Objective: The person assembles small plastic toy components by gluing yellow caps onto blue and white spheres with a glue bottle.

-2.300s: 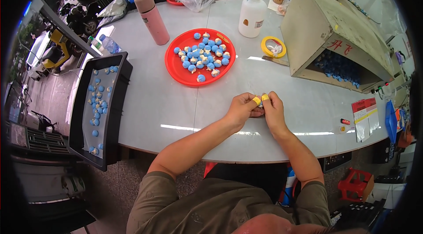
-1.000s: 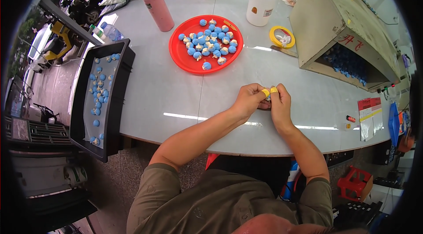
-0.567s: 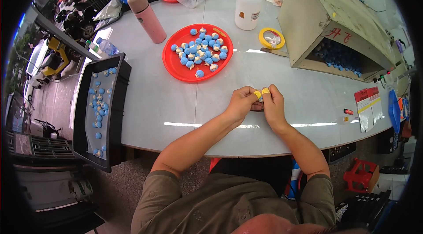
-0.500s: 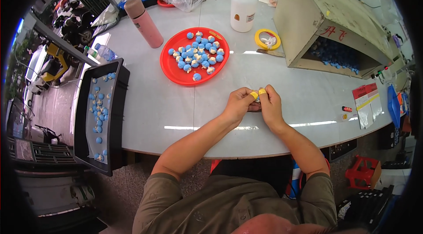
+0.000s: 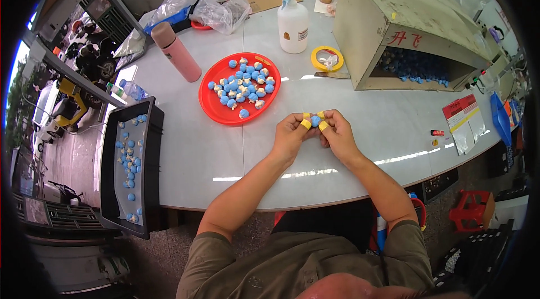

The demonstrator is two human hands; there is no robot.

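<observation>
At the near side of the counter (image 5: 225, 153), right of its seam, both hands are engaged on one piece. The left hand (image 5: 291, 133) and right hand (image 5: 340, 136) hold a single blue ball (image 5: 315, 121) between them, raised in front of the body. Grip of each hand: narrow, thumb and fingers pinched on the ball from either side. Yellow wraps (image 5: 323, 125) cover thumbs and finger ends on both hands (four are visible).

Left of the hands and farther back stands a round red tray (image 5: 216, 110), bearing a cluster of blue-and-cream balls (image 5: 240, 88); a few lie apart from the heap, toward the near rim. At the counter's left edge sits a long black bin (image 5: 151, 164), lined with a pale sheet (image 5: 119, 186), with more such balls scattered along it.

Behind the tray, a pink flask (image 5: 183, 58) stands to the left and a white bottle (image 5: 293, 32) to the right. A yellow roll of tape (image 5: 315, 58) lies near the bottle, a flat tool (image 5: 333, 75) just beside it. To the right is a large beige box (image 5: 410, 9), its open front showing a mass of dark blue pieces (image 5: 413, 65) (their exact form cannot be made out). Nearer the right edge lie red-and-white cards (image 5: 460, 116) and a small red item (image 5: 437, 132).
</observation>
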